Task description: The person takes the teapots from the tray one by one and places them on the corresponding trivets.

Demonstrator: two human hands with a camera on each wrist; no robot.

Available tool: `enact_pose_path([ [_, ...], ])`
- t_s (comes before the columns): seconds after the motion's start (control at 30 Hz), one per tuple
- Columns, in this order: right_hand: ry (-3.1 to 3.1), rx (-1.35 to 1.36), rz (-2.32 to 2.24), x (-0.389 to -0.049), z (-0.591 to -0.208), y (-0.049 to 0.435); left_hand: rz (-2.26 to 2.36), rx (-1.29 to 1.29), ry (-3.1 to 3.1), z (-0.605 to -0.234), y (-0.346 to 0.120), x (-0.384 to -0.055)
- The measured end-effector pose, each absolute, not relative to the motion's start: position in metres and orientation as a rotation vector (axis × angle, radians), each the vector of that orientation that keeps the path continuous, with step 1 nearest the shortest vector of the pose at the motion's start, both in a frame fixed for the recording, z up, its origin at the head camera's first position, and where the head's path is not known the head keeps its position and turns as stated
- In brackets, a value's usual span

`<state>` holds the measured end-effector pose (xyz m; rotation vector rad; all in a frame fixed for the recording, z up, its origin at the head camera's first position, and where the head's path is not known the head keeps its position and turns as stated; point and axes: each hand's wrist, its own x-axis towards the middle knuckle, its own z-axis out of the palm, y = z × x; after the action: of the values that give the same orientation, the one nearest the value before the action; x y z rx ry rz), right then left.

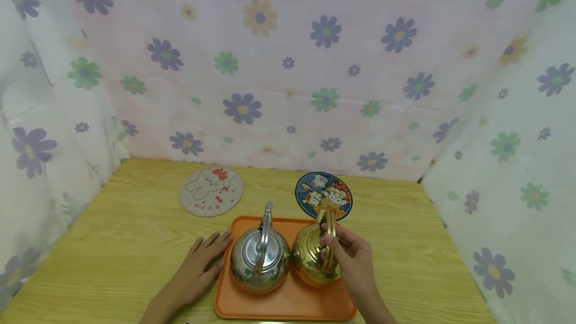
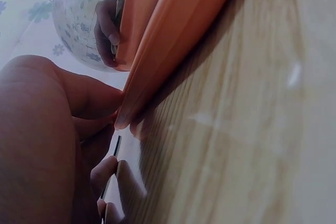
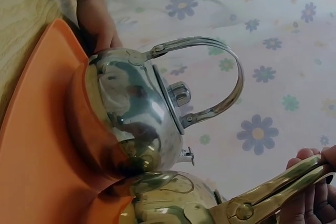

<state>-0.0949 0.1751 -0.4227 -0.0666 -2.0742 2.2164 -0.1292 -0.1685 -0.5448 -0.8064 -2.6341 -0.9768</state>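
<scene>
Two rounded metal kettles share an orange tray [image 1: 283, 308] on the wood-grain table [image 1: 405, 244], their sides touching or nearly so. By a clock face centred on the tray in the head view, the silver kettle [image 1: 250, 266] sits towards nine o'clock and the golden kettle [image 1: 309, 258] towards three. Both spouts point to about twelve. The right hand [image 1: 356, 262], at three o'clock, has its grip closed around the golden kettle's arched handle. At nine o'clock the left hand [image 1: 198, 265] rests against the tray's edge, its grip loose and fingers extended. Beyond the tray, a pale round rabbit mat [image 1: 204, 195] lies between ten and eleven o'clock, and a dark blue cartoon mat [image 1: 320, 193] at one. Flower-printed cloth [image 1: 288, 49] hangs past the table at twelve.
</scene>
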Motion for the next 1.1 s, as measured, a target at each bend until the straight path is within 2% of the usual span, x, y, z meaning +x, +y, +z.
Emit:
enact_pose_path([
  [0.73,-1.924,0.175,2.180,-0.106,-0.443,0.177,-0.972,-0.817,-2.597,-0.547,-0.168,-0.129],
  [1.1,-1.903,0.162,2.204,-0.108,-0.443,0.176,-0.961,-0.816,-2.590,-0.547,-0.169,-0.127],
])
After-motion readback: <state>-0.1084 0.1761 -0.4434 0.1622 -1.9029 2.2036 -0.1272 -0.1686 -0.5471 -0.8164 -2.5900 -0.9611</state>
